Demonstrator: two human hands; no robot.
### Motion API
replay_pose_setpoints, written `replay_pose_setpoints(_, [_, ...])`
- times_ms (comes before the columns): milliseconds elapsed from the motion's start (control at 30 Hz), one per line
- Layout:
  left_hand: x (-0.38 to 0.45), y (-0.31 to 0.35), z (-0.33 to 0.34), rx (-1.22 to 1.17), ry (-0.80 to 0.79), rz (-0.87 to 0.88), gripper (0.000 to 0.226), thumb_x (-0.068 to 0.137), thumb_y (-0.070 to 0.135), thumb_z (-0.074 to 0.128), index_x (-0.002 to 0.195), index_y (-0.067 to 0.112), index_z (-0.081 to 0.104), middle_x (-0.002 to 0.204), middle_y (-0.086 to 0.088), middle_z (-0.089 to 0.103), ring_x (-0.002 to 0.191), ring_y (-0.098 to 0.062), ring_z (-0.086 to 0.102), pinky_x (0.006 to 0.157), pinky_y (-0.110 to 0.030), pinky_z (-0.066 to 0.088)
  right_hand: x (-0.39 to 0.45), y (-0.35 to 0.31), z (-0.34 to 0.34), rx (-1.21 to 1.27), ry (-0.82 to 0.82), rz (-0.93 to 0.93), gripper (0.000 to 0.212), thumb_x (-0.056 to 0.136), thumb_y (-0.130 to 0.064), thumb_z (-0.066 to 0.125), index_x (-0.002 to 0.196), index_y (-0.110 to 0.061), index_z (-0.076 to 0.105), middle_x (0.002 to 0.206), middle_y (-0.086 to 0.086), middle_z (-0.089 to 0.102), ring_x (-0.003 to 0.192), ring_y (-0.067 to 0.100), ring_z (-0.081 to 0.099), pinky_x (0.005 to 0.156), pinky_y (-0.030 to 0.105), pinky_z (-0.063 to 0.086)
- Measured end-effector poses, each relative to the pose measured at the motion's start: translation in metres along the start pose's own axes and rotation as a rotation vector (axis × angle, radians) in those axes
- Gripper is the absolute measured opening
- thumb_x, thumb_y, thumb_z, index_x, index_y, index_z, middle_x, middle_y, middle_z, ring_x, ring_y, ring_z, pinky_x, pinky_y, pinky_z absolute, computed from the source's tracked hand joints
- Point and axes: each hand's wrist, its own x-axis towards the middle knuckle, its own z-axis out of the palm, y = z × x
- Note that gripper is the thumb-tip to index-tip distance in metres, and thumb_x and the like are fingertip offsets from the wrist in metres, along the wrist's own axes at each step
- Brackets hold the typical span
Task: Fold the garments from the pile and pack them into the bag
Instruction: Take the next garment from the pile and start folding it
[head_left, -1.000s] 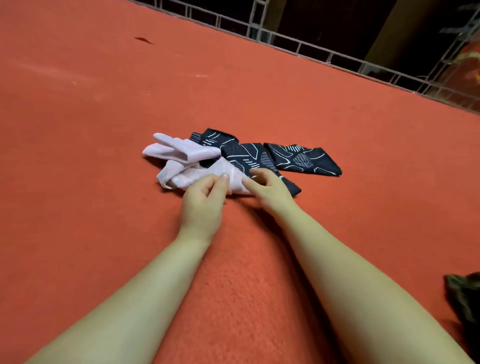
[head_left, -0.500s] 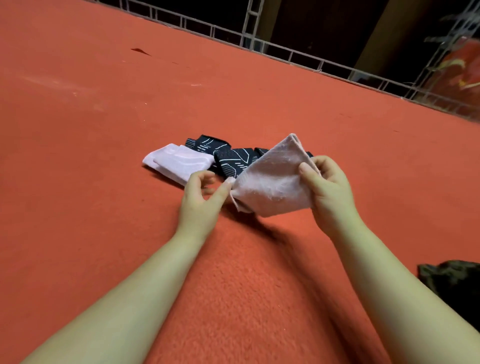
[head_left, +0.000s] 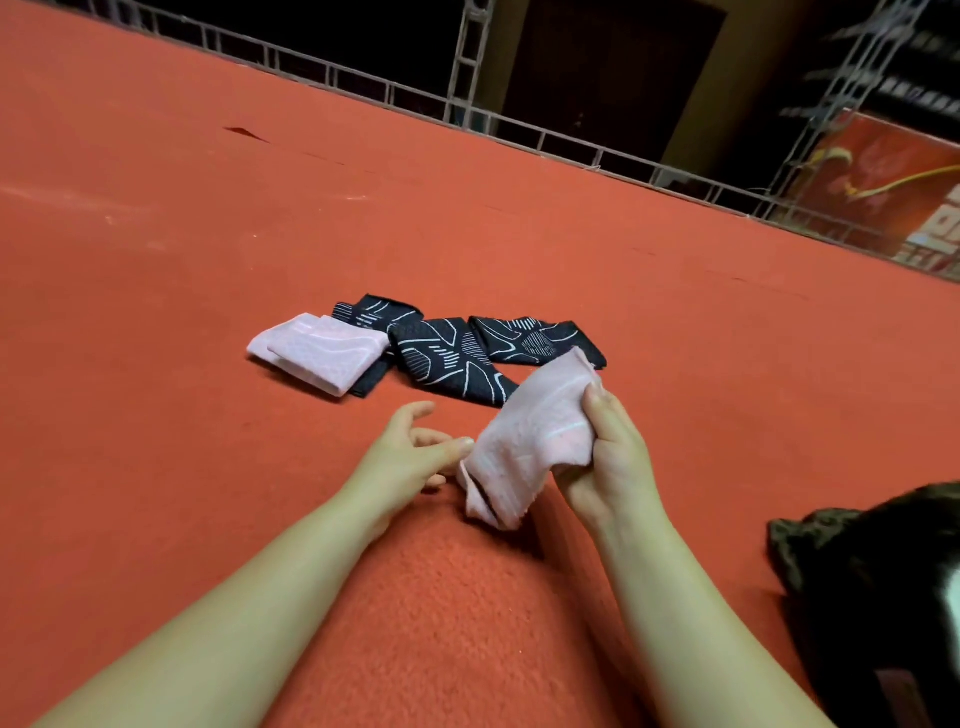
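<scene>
My right hand (head_left: 610, 457) grips a folded pale pink garment (head_left: 530, 441) by its right edge and holds it tilted just above the red carpet. My left hand (head_left: 410, 457) is beside it on the left, fingers loosely spread, its thumb tip touching the pink cloth's lower left edge. Beyond them lies a second folded pink garment (head_left: 319, 349) on the carpet. Next to it sit black garments with white line patterns (head_left: 452, 358), one more black patterned piece (head_left: 535, 338) to the right. A dark bag (head_left: 883, 582) shows at the lower right edge, partly cut off.
Red carpet (head_left: 208, 234) covers the whole floor around me. A metal truss railing (head_left: 467, 119) runs along the far edge, with a red banner (head_left: 883, 182) behind it at the upper right.
My right hand has carried the pink garment down and to the right, toward the bag side. My left hand has let go of its corner and opened. The view has shifted right.
</scene>
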Motion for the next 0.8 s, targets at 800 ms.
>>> replay_pose_setpoints(800, [-0.015,-0.006,0.001,0.602,-0.531,0.257,0.044,0.051,0.056,0.066,0.084,0.029,0.059,0.093,0.015,0.064,0.082,0.002,0.054,0.077,-0.025,0.046,-0.003,0.005,-0.091,-0.883,0.249,-0.114,0.016,0.088,-0.017,0.060,0.074,-0.013,0.053,0.071,0.003,0.055,0.065,0.018,0.048,0.060,0.032,0.039])
